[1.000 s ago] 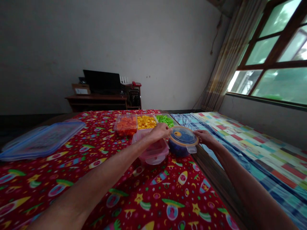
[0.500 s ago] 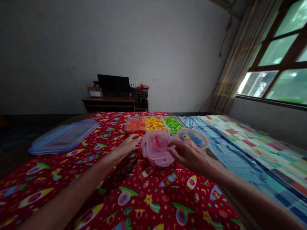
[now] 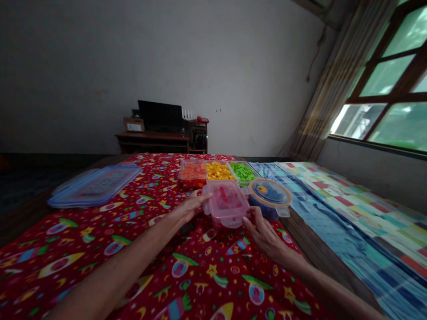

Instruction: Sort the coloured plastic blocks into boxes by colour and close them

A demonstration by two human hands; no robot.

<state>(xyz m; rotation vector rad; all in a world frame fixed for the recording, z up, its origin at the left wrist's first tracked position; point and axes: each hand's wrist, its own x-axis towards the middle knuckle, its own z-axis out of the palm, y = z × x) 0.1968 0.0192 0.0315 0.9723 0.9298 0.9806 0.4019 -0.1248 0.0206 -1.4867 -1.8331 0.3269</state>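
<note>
A food container with a pink lid (image 3: 227, 198) sits on the red cloth in front of me, red pieces showing through the lid. My left hand (image 3: 194, 205) holds its left side, the thumb over the rim by the side flap. At the right front corner, the bent fingers and thumb of my right hand (image 3: 265, 231) grip the edge. Close by on the right stands a round container with an orange-rimmed clear lid (image 3: 271, 193) and dark blue contents. Behind are a box of orange pieces (image 3: 193, 173) and an open tray of yellow and green pieces (image 3: 243, 172).
Blue-rimmed clear lids (image 3: 96, 186) lie stacked at the left on the patterned red cloth (image 3: 200, 275). Checked bedding (image 3: 353, 204) is off to the right. By the far wall stands a desk (image 3: 153, 142) with a monitor (image 3: 160, 116).
My left hand has come onto the container's left side. My right hand has drawn down from the lid's right edge to its front corner, uncovering the round container.
</note>
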